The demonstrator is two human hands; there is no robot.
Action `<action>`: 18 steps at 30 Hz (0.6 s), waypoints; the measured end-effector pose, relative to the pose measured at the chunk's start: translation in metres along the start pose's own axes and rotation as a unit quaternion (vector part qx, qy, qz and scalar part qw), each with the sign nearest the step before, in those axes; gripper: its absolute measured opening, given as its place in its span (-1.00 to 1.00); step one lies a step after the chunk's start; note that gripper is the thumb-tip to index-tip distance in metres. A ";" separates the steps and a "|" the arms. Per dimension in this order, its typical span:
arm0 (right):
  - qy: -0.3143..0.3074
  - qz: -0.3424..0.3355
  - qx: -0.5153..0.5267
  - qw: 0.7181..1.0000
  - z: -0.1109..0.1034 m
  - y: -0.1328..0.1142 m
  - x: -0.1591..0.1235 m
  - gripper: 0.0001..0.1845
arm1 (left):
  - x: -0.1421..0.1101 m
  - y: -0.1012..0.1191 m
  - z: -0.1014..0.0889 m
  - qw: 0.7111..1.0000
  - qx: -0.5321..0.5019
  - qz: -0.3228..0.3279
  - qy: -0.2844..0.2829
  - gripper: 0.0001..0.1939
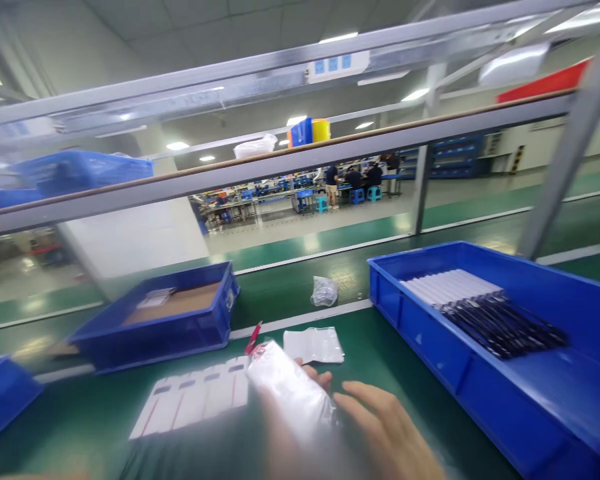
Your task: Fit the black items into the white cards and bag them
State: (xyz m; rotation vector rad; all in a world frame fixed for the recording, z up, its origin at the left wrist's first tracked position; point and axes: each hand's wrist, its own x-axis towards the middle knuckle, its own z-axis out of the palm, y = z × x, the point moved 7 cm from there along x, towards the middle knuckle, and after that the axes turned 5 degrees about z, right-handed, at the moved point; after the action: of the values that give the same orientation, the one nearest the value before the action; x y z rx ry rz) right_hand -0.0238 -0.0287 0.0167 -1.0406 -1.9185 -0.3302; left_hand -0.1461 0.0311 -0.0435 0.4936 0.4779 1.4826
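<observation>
Low at centre of the view, over the green bench (390, 347), a clear plastic bag (287, 393) w/ a red strip at its top end sits tilted, top pointing up-left, lower part blurred. Right hand (385, 427) is just to the bag's right and below it, fingers stretched fwd and loosely spread, index side against the bag's right edge; whether it actually pinches the bag can't be told bc of motion blur. Another fingertip (323, 378) pokes out from behind the bag's upper right edge, so the bag is backed by a hand there; which hand that is and how far it's curled isn't clear, and the left hand itself can't be made out. Left of the bag, touching or slightly under it, a fanned row of flat white bags (195, 400) w/ red-lined tops lies on the bench. Just above the held bag, apart from it, lies one flat empty zip bag (314, 345). Further back a crumpled clear bag (325, 291) rests near the white line. To the right, well apart from the hands, a big blue bin (480, 387) holds white sticks and dark packaged ones in rows (485, 310). Back left, a smaller blue tray (170, 333) w/ a brown cardboard liner. Far bg: people at other benches, too small for detail
</observation>
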 end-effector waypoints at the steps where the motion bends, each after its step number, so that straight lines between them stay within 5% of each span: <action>1: -0.007 -0.027 -0.042 0.999 0.002 -0.001 0.003 -0.51 | 0.001 -0.005 0.000 1.000 0.008 -0.012 0.014 -0.46; 6: -0.006 -0.060 -0.213 0.975 0.006 -0.002 0.020 -0.53 | 0.010 -0.034 0.036 0.994 0.073 -0.076 -0.034 -0.54; 13: -0.073 -0.027 -0.351 0.933 -0.034 0.017 0.076 -0.54 | 0.036 -0.057 0.095 0.980 0.113 -0.106 -0.127 -0.59; 18: -0.066 0.044 -0.195 0.978 -0.064 0.048 0.071 -0.70 | 0.043 -0.063 0.091 0.972 0.134 -0.106 -0.161 -0.35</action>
State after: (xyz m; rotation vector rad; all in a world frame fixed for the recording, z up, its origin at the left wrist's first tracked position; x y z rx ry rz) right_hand 0.0333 0.0007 0.1017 -1.4296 -1.9615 -0.6173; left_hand -0.0408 0.0709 -0.0062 0.8546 0.4584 1.1114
